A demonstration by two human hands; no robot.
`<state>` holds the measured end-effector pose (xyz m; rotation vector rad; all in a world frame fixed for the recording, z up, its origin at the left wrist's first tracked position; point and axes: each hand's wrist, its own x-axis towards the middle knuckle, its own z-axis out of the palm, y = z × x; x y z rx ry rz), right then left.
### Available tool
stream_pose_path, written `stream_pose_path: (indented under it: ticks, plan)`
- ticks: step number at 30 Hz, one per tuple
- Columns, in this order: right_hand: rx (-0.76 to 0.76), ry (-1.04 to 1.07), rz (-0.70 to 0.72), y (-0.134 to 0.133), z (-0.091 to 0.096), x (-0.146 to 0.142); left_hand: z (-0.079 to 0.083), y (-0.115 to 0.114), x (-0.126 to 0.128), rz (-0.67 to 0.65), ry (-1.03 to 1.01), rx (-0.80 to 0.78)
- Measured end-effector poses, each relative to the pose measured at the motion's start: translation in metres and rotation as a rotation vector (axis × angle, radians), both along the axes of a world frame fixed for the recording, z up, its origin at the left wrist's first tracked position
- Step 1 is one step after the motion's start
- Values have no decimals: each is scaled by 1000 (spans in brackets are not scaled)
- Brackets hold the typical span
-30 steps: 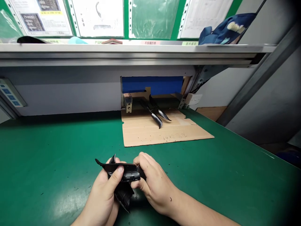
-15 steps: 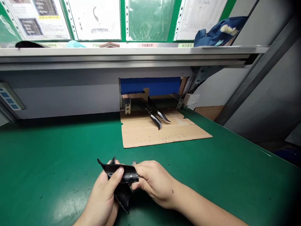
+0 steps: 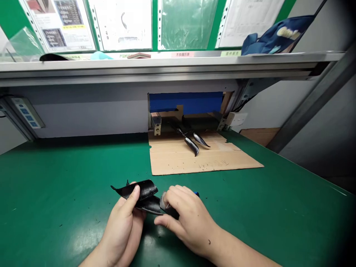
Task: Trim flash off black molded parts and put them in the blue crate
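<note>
My left hand [image 3: 122,224] grips a black curved plastic part [image 3: 138,190] low over the green mat, thumb pressed on its top. My right hand [image 3: 190,218] is closed round a small tool with a blue end [image 3: 197,193]. The tool's grey tip [image 3: 162,200] rests against the right end of the part. A darker lower piece of the part [image 3: 151,208] lies between the two hands. Most of the tool is hidden under my fingers.
A cardboard sheet [image 3: 211,161] lies ahead on the green mat [image 3: 55,178], with two glossy black curved parts [image 3: 192,144] on it before a blue-taped opening [image 3: 186,102]. A metal shelf rail [image 3: 167,66] runs overhead, a power strip [image 3: 26,111] at left.
The black part has been turned and brought lower and flatter towards the mat. My right hand has shifted to its right end, and the blue tool end now shows.
</note>
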<state>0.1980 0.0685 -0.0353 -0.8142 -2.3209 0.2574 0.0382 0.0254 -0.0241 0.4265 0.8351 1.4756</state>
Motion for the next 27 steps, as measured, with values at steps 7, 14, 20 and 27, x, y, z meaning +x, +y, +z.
stream_pose_path:
  ticks: [7,14,20,27]
  plan:
    - [90,-149,-52,2,-4,1,1,-2,1,3,-6,53]
    - [140,-208,-145,-1,-3,0,-1,-3,1,93,49,106]
    - [185,-234,-134,-3,-2,-1,-2,-7,-4,-4,140,250]
    - [171,-297,-108,-4,-2,2,-1,-8,-6,-82,185,329]
